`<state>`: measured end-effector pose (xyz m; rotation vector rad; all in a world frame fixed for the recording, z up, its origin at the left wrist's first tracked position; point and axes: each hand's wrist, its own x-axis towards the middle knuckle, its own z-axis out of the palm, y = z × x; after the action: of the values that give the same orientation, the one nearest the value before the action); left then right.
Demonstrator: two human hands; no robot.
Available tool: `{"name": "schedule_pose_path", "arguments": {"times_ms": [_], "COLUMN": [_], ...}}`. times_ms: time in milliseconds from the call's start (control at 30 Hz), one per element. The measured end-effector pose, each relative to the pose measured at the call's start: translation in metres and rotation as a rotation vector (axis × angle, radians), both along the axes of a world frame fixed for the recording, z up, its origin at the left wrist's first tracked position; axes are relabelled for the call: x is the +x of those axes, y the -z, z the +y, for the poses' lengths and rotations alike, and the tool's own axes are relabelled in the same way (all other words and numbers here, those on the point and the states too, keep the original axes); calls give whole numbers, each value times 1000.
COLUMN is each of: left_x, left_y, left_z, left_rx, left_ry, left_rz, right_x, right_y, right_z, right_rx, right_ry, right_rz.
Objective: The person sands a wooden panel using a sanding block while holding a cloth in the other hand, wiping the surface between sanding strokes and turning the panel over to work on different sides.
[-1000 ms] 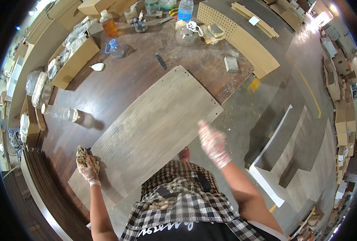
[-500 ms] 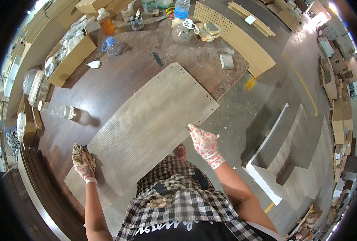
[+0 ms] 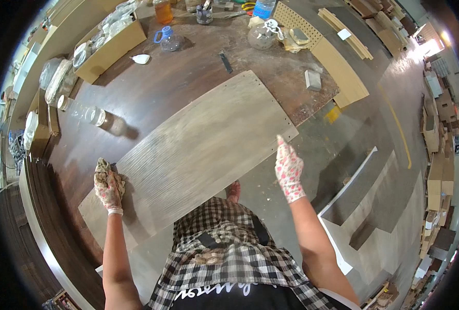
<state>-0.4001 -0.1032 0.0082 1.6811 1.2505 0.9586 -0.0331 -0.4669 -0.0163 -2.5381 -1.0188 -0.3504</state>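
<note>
A long grey wood-grain board (image 3: 198, 150) lies slantwise across the brown table, with small dark holes along its far right end. At its left end my left hand (image 3: 108, 190), in a stained spotted glove, is closed on a crumpled, dirty rag (image 3: 103, 166). My right hand (image 3: 290, 168), in a white glove with pink spots, is beside the board's near right edge. Its fingers are pinched together, fingertips close to the corner with the holes. Whatever may be between them is too small to make out.
On the table (image 3: 188, 67) stand a clear jar lying on its side (image 3: 82, 111), a blue-lidded bottle (image 3: 168, 40), a black strip (image 3: 225, 62), a grey block (image 3: 312, 80) and a round jar (image 3: 261, 37). A carton of plastic bags (image 3: 113, 51) is at far left. More panels (image 3: 379, 206) rest at right.
My right hand has moved right and farther away, toward the board's holed corner. The left hand stays on the rag at the left end. The whole view has shifted slightly.
</note>
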Motion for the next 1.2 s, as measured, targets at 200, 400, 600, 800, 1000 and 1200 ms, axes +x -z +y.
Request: {"name": "schedule_pose_path", "arguments": {"times_ms": [200,400,600,800,1000,1200], "left_x": [-4,0,-7,-20,-22,-14], "left_y": [-1,-14,-16,-6,1,-3], "left_z": [0,-6,1,15,13,3], "left_rx": [71,254,364,471,414,401], "left_ry": [60,20,71,209,194,150], "left_rz": [92,362,578,510,467,441], "right_x": [-162,-109,-128,-261,-159,-150], "right_y": [-23,-12,-28,-22,-6,-6], "right_z": [45,35,52,78,46,53], "right_rx": [101,362,-11,50,128,122], "right_ry": [-465,40,-32,-518,-171,-60], "right_rz": [226,497,280,224,258,563]}}
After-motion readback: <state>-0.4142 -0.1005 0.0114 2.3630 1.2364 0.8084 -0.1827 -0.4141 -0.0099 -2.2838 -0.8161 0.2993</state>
